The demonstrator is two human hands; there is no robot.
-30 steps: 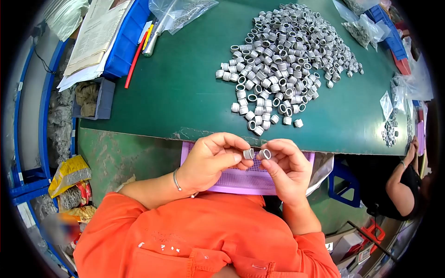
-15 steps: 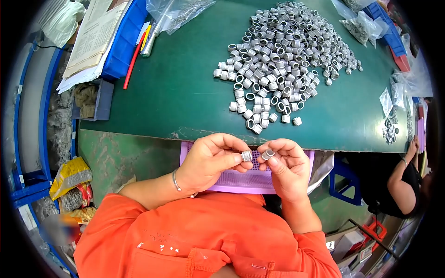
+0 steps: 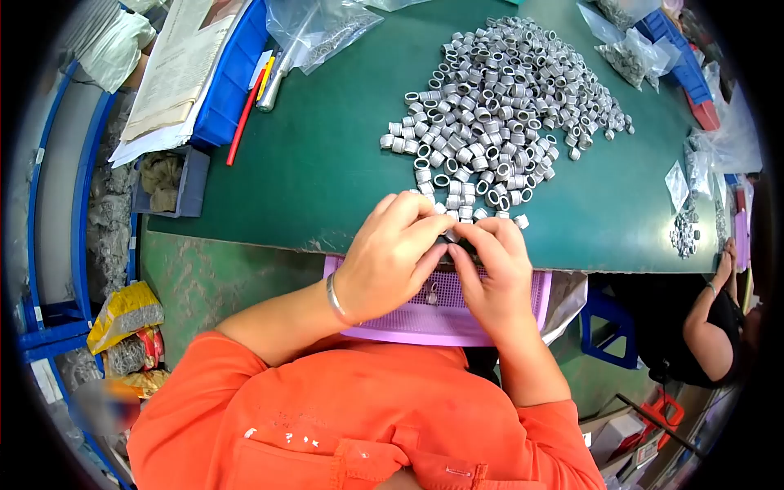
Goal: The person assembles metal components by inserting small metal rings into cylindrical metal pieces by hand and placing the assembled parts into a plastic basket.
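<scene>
My left hand [image 3: 394, 255] reaches over the front edge of the green table, its fingertips pinched together at the near end of a pile of short grey metal rings [image 3: 506, 106]. My right hand [image 3: 495, 276] meets it there, thumb and index finger closed. Between the fingertips of both hands a bit of a metal ring shows; the fingers hide most of it. Below them a pink-purple plastic basket [image 3: 408, 322] sits at my lap, with a couple of small metal rings [image 3: 431, 294] inside.
The green table [image 3: 302, 163] carries a blue tray [image 3: 233, 77] with papers, a red pen [image 3: 242, 126] and plastic bags of parts [image 3: 322, 33]. At right, another person's arm [image 3: 709, 322] is near small loose parts [image 3: 684, 235]. A blue stool [image 3: 608, 327] stands below.
Both hands have moved forward from above the basket to the near end of the pile. The two rings they were holding are gone from the fingers, and small rings now show in the basket.
</scene>
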